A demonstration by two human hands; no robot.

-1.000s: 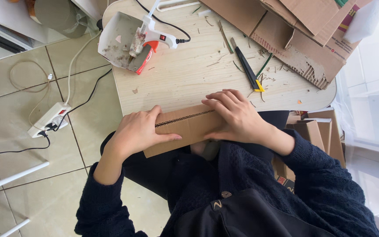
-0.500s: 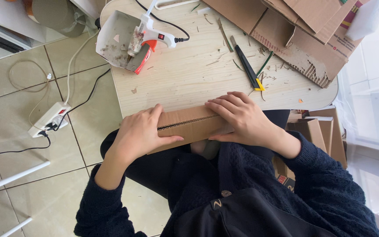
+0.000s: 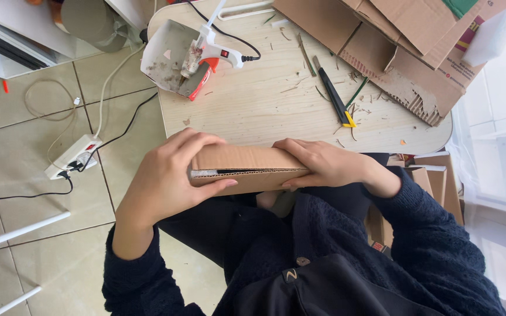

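Closest to the camera, a dark knitted sleeve runs out to each hand, and both hands close on 1 folded cardboard piece point(image 3: 247, 168) held at the near edge of the desk point(image 3: 253, 111), over the lap. The left hand point(image 3: 168, 175) wraps the left end, thumb below and fingers curled over the top; the right hand point(image 3: 326, 165) presses the right end flat. So each grip is closed on the cardboard, and a dark seam shows between its 2 layers. This looks like a pressing step, squeezing the layers together along the fold. A next move would call for even pressure along the seam and hands kept level so the layers do not slide. Further off on the desk lie a utility knife point(image 3: 332, 93) among scraps, then a hot glue gun point(image 3: 212, 50) resting in a white tray point(image 3: 165, 61), and stacked cardboard sheets point(image 3: 393, 41) at the far right. On the tiled floor, left, sits a power strip point(image 3: 71, 157).
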